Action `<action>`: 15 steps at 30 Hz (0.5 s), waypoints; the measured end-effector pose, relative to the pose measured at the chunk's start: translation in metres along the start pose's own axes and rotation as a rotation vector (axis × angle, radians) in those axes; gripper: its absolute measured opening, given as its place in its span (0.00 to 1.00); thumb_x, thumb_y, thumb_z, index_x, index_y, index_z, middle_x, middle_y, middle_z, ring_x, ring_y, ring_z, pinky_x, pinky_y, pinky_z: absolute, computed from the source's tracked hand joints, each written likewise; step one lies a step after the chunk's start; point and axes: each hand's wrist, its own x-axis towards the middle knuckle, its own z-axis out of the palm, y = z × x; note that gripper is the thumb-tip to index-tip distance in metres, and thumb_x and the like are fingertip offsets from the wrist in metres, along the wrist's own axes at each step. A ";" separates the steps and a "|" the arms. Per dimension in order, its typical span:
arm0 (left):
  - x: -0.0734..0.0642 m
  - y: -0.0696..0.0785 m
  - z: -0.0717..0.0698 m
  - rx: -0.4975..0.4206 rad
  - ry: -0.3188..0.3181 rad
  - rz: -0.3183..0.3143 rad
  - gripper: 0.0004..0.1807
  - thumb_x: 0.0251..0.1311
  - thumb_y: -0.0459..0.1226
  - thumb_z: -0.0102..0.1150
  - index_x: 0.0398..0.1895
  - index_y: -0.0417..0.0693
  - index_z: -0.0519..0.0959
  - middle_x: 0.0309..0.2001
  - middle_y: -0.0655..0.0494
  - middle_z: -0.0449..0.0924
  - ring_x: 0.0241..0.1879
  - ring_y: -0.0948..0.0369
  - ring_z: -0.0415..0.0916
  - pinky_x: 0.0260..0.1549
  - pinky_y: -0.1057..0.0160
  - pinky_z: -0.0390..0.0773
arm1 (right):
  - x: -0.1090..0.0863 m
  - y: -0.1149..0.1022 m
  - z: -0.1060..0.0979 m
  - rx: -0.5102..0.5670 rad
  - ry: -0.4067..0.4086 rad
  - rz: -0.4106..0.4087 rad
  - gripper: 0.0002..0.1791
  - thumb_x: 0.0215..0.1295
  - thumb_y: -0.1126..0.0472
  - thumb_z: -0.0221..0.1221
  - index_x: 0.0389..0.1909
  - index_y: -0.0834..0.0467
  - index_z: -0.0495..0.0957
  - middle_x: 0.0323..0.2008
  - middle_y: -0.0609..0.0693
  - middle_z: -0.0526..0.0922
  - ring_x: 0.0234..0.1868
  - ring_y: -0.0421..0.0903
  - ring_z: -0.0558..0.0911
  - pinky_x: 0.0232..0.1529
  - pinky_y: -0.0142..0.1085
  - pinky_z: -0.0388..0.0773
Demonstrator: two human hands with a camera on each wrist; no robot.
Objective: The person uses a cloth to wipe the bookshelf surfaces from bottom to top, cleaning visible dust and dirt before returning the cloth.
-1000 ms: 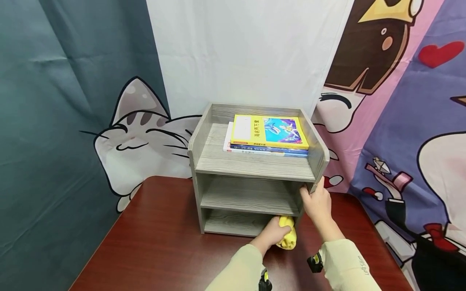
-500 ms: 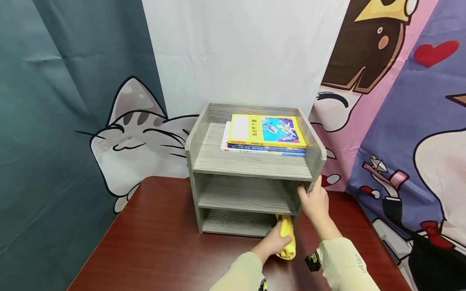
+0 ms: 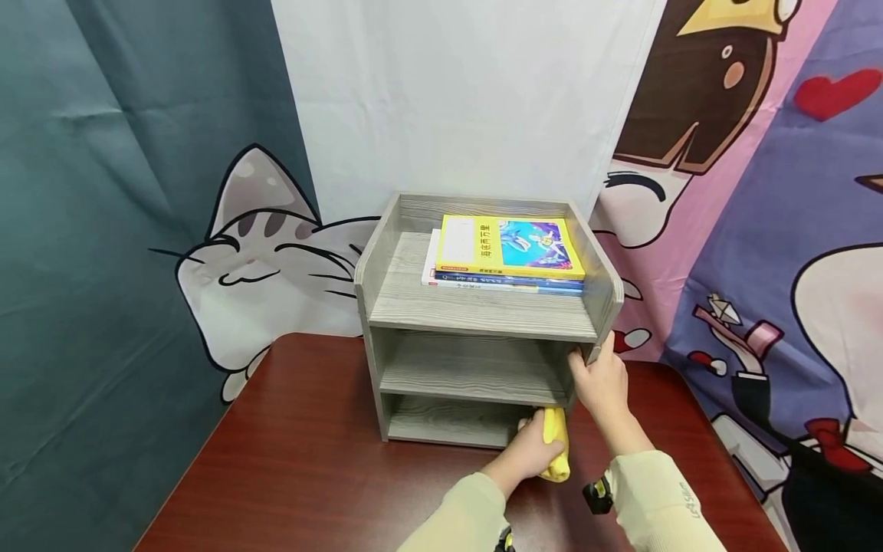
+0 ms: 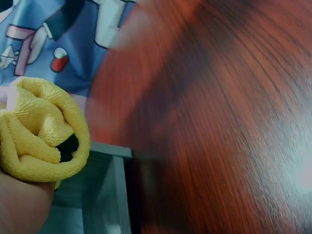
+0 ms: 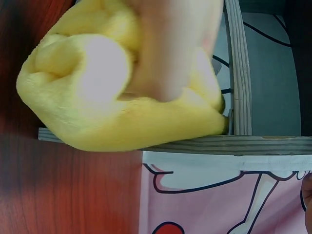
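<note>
In the head view my left hand (image 3: 530,452) grips a rolled yellow towel (image 3: 557,448) at the right end of the bottom compartment. The towel's inner end reaches under the middle shelf, partly hidden. In the left wrist view the towel (image 4: 44,131) shows its coiled end with a dark patch. Across the right wrist view the towel (image 5: 161,126) lies along the side panel, with fingers of the left hand (image 5: 170,48) over it. My right hand (image 3: 602,383) holds the right side panel of the grey wooden desk shelf (image 3: 476,328), thumb inside, other fingers mostly hidden outside.
Several books (image 3: 510,249) lie stacked on the shelf's top level, a yellow one uppermost. The shelf stands on a reddish-brown table (image 3: 297,452). Behind it hang a white cloth (image 3: 469,92) and printed curtains.
My left hand and the towel came slightly toward the front, then moved a little right and back in along the side panel. My right hand keeps its hold on the panel.
</note>
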 end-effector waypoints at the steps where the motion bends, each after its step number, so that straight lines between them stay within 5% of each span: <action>1: 0.000 -0.002 0.001 0.034 -0.002 0.000 0.22 0.45 0.36 0.59 0.46 0.40 0.68 0.27 0.57 0.67 0.36 0.60 0.63 0.38 0.68 0.69 | 0.000 0.000 0.000 0.000 -0.003 0.001 0.20 0.51 0.60 0.54 0.42 0.67 0.62 0.18 0.67 0.74 0.22 0.68 0.73 0.21 0.56 0.64; 8: -0.002 -0.015 0.005 0.176 -0.076 -0.083 0.33 0.47 0.37 0.60 0.58 0.34 0.65 0.41 0.46 0.77 0.44 0.53 0.67 0.46 0.65 0.69 | -0.002 -0.001 0.000 0.002 -0.009 0.006 0.20 0.52 0.60 0.55 0.42 0.67 0.62 0.17 0.67 0.74 0.21 0.67 0.73 0.21 0.56 0.65; 15: -0.002 -0.007 0.000 0.066 -0.050 -0.079 0.31 0.47 0.37 0.61 0.58 0.39 0.66 0.36 0.50 0.75 0.42 0.56 0.67 0.42 0.64 0.71 | 0.000 -0.002 -0.001 -0.004 -0.014 0.020 0.21 0.52 0.60 0.54 0.43 0.67 0.62 0.19 0.68 0.74 0.22 0.67 0.73 0.22 0.56 0.65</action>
